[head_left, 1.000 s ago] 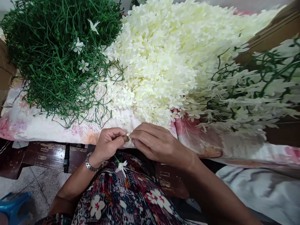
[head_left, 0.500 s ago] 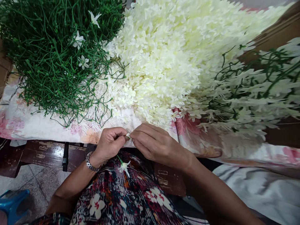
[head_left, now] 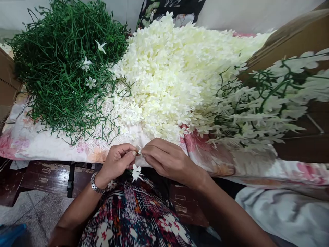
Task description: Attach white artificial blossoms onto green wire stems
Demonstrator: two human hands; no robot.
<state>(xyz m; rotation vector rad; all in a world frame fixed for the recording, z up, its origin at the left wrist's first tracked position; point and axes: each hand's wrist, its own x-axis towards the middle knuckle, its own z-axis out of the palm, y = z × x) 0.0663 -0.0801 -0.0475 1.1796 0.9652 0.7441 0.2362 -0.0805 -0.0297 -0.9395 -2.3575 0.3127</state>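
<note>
My left hand [head_left: 117, 161] and my right hand [head_left: 167, 159] meet fingertip to fingertip at the near edge of the table, above my lap. Both pinch a small cream flower [head_left: 139, 150] between them. A thin green stem bearing a white flower [head_left: 136, 172] hangs down from my left hand. A large heap of loose cream flowers [head_left: 177, 75] lies just beyond my hands. To its left is a tangled mound of green stems [head_left: 64, 68] with three white flowers on it.
Finished sprays of white flowers on green stems [head_left: 259, 103] lie at the right beside a cardboard box [head_left: 295, 37]. A flowered cloth [head_left: 38, 144] covers the dark wooden table [head_left: 48, 171]. White cloth [head_left: 282, 212] lies at the lower right.
The view has tilted up a little. The hanging white flower has risen closer under my left hand. Both hands stay pinched together at the same spot.
</note>
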